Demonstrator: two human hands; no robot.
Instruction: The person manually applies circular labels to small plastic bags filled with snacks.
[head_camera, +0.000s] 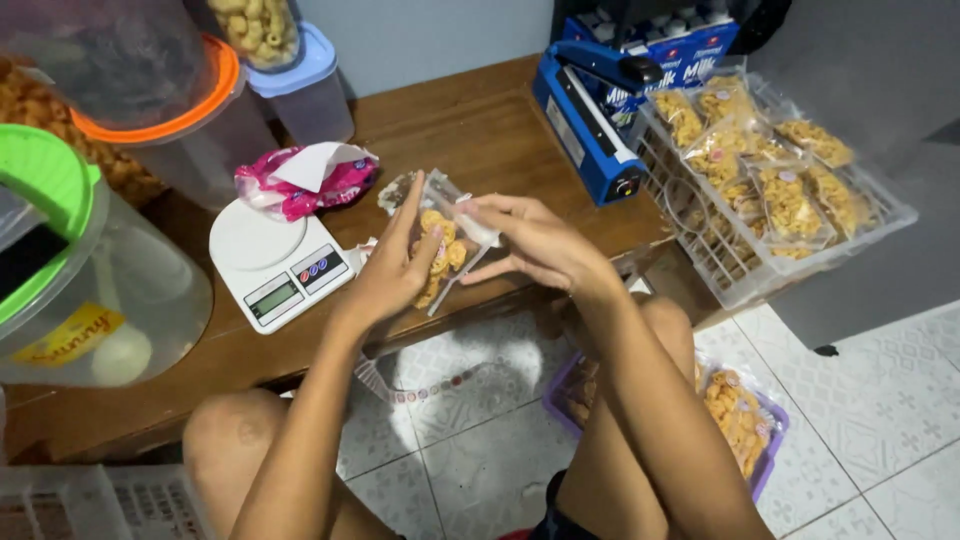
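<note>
Left hand (392, 272) cups snack bag (437, 245) from below; right hand (535, 243) pinches bag's top edge. Bag above table (470, 130) edge. Scale (277, 260) at 9 o'clock of bag, sealer (590, 105) at 2 o'clock.

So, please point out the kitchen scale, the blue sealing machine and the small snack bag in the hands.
Kitchen scale (262, 240), head view, white weighing plate.
Blue sealing machine (585, 125), head view, its body.
Small snack bag (440, 255), head view, yellow snacks inside.
</note>
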